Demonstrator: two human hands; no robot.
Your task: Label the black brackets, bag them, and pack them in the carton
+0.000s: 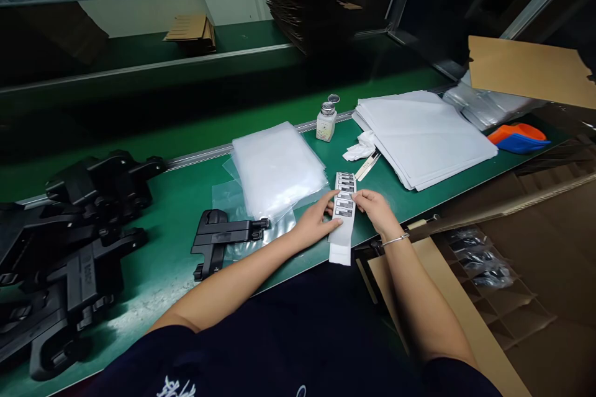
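Head: right hand (pixel 375 208) half-closed on label strip (pixel 346 187)

Counted two hands at the bench: left hand (pixel 316 220) and right hand (pixel 377 211). Saw one strip (pixel 343 211) between them, with about six printed labels on it, too small for a sure count. Noted one bracelet (pixel 395 239). Found one black part (pixel 223 239) lying alone and one pile (pixel 69 248) of like parts, too tangled to number. Counted one stack of bags (pixel 277 167), one bottle (pixel 326 122), one cloth (pixel 361 149) and one stack of sheets (pixel 419 136). Counted two scoops: orange scoop (pixel 516 131), blue scoop (pixel 521 144). Saw one cardboard sheet (pixel 526 68), one far cardboard stack (pixel 190 30), one carton (pixel 488 298), and at least two bagged parts (pixel 475 257) inside.
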